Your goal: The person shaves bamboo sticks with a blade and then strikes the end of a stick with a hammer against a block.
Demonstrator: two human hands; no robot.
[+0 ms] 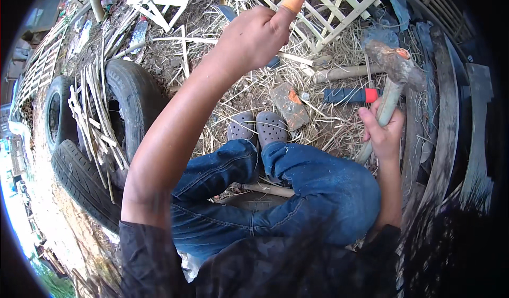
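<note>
My right hand [385, 128] grips the pale handle of a hammer [391, 99]; its worn, rusty head points up and away from me. Reaching far forward, my left hand [257, 35] is at the near edge of a bamboo lattice [339, 11]. Orange tape wraps a fingertip there, and the other fingers are curled under and mostly hidden; what they hold cannot be made out. A bluish flat piece [228, 12] shows beside that hand. Between my hands lies a grey block [290, 105] with an orange mark. A dark case-like object with a red end [350, 95] lies near the hammer.
Old tyres [130, 102] stand at my left, with split bamboo strips [93, 123] laid across them. Straw and shavings [328, 123] cover the ground before my grey clogs [271, 128]. Weathered planks [445, 123] run along my right. A bamboo pole [347, 73] lies ahead.
</note>
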